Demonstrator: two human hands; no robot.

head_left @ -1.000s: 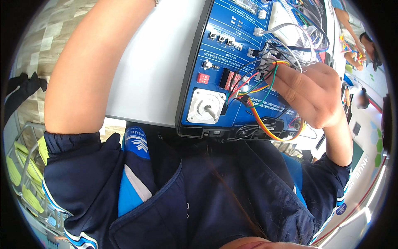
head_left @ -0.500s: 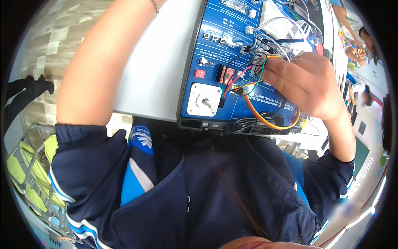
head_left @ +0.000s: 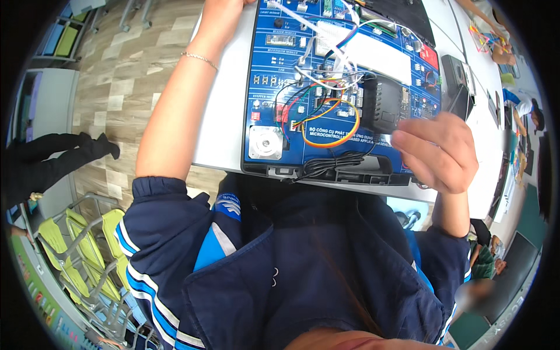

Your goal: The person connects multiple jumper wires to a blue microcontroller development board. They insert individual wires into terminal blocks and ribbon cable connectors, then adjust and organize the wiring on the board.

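A blue electronics trainer board (head_left: 318,140) in a black case lies on the white table. Coloured jumper wires (head_left: 357,116), including a yellow-orange loop, run between its connectors near the stepper motor (head_left: 266,143). A ridged black power adapter (head_left: 382,105) rests on the board right of the wires. My right hand (head_left: 440,153) hovers by the case's lower right, just past the adapter, its fingers loosely bent and slightly blurred, with nothing seen in them. My left hand (head_left: 236,7) is at the board's upper left edge; its fingers are cut off by the picture's top.
A coiled black cable (head_left: 335,165) lies along the case's near edge. Beyond the board's right side sits a black device (head_left: 458,87) on the table. Green folding chairs (head_left: 84,239) stand at left, near a person's dark-clad legs (head_left: 58,154). Other people are at the right.
My right hand has come off the wires and moved down and right, and the adapter shows now. The view has shifted, bringing more of the board and my left wrist into sight.
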